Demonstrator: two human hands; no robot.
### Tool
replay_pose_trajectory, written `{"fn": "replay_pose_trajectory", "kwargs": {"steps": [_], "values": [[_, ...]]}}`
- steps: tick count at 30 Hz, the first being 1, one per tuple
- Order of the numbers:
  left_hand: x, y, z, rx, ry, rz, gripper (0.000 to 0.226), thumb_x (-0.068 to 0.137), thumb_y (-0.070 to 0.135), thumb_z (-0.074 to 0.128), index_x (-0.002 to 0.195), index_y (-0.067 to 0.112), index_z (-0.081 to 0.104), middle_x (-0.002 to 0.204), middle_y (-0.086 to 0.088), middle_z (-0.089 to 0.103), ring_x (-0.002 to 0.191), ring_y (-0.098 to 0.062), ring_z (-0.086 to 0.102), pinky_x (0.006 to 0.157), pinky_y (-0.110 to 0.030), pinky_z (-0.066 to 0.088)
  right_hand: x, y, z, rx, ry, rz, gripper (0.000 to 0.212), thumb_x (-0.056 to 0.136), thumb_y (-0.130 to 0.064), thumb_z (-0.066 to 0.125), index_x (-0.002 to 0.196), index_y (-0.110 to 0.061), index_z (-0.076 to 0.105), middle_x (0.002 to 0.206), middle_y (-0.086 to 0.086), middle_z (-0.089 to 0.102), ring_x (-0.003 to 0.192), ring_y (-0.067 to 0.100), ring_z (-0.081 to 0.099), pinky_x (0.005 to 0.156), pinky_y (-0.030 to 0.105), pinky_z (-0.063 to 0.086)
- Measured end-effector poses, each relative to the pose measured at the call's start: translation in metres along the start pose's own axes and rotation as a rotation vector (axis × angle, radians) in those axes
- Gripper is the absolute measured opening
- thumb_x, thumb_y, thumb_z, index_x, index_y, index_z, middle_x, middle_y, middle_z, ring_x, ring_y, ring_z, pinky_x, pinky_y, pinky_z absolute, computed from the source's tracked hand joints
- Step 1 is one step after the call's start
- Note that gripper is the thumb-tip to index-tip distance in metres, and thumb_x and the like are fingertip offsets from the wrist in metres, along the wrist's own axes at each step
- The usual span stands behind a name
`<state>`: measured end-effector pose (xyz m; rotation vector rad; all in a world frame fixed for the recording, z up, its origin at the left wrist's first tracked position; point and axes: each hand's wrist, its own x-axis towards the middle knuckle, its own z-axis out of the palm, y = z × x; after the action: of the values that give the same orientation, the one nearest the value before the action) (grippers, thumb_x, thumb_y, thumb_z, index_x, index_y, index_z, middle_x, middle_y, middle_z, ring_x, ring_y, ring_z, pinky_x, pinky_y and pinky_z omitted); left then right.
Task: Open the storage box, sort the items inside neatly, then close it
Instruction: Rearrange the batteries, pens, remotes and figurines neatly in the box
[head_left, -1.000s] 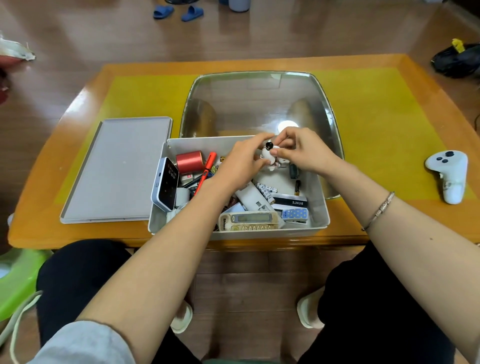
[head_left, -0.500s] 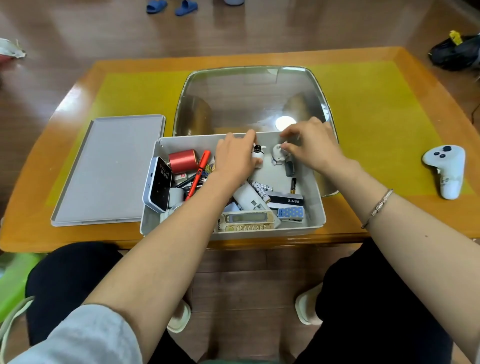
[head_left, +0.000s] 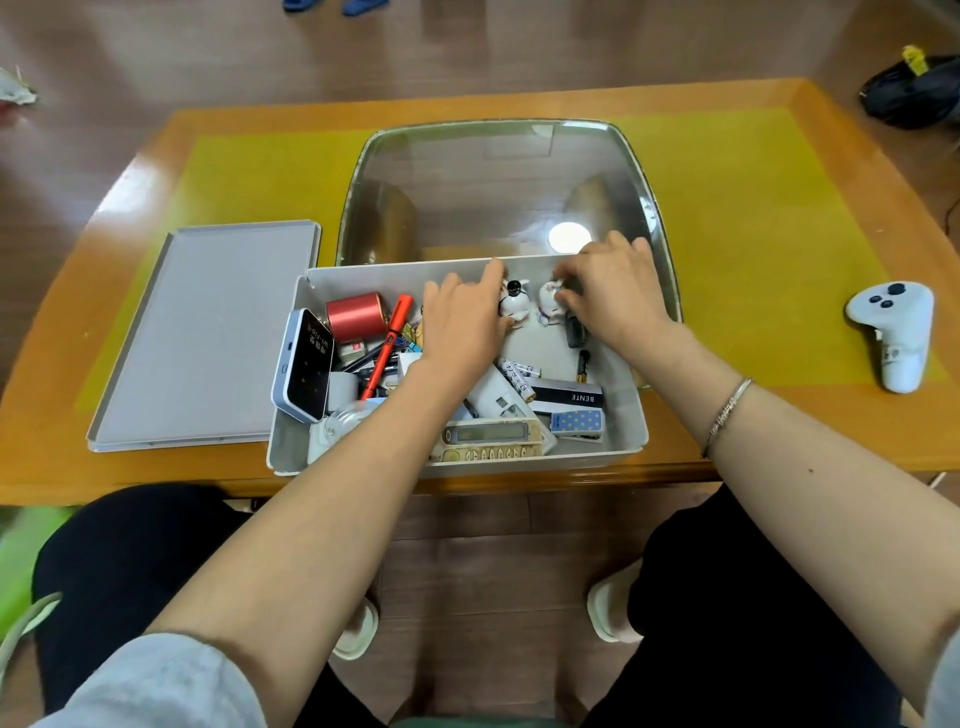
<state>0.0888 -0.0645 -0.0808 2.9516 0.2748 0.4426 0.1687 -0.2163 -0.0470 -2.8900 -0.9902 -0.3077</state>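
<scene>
Left hand (head_left: 462, 322), right hand (head_left: 613, 291); fingers curled

A white game controller (head_left: 891, 332) lay on the yellow mat (head_left: 753, 218) at the right side of the wooden surface (head_left: 883, 415), well apart from everything else on it. A large glass panel (head_left: 493, 192) covered the middle of the surface, reflecting a round light. On the floor beyond lay a pair of blue slippers (head_left: 335, 5) at the top edge and a black bag (head_left: 909, 93) with a yellow tag at the far right.
</scene>
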Motion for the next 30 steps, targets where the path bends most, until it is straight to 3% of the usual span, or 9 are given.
{"fn": "replay_pose_trajectory", "kwargs": {"steps": [8,20,26,30], "values": [[0.007,0.008,0.006,-0.02,-0.04,-0.001,0.029,0.087,0.009,0.054,0.115,0.018,0.051,0.089,-0.008,0.067,0.09,-0.03,0.05,0.071,-0.036,0.023,0.001,0.0,0.003,0.016,0.028,0.022,0.019,0.088,-0.032,0.061,0.103,-0.023,0.071,0.098,0.008,0.069,0.101,0.03,0.048,0.082,0.038,0.026],[0.006,0.011,0.003,-0.008,-0.035,-0.01,0.031,0.089,0.007,0.049,0.117,0.018,0.05,0.089,-0.008,0.066,0.088,-0.031,0.05,0.069,-0.035,0.021,-0.002,0.001,0.002,0.044,0.027,0.013,0.021,0.088,-0.032,0.063,0.104,-0.023,0.072,0.099,0.007,0.068,0.103,0.03,0.047,0.084,0.037,0.026],[-0.001,0.007,-0.004,-0.033,-0.027,-0.021,0.047,0.088,0.0,0.048,0.13,0.021,0.047,0.092,-0.008,0.067,0.09,-0.033,0.056,0.071,-0.035,0.023,-0.005,0.012,-0.006,0.151,0.028,0.01,0.021,0.086,-0.027,0.065,0.105,-0.019,0.071,0.107,0.006,0.067,0.107,0.03,0.047,0.088,0.038,0.031],[-0.014,0.013,-0.011,-0.112,0.049,-0.064,0.034,0.087,0.0,0.048,0.117,0.013,0.054,0.091,-0.01,0.065,0.089,-0.033,0.055,0.07,-0.034,0.022,-0.013,0.021,-0.006,0.16,0.101,0.037,0.017,0.089,-0.025,0.063,0.101,-0.017,0.071,0.11,0.005,0.064,0.104,0.029,0.051,0.086,0.041,0.037]]}}
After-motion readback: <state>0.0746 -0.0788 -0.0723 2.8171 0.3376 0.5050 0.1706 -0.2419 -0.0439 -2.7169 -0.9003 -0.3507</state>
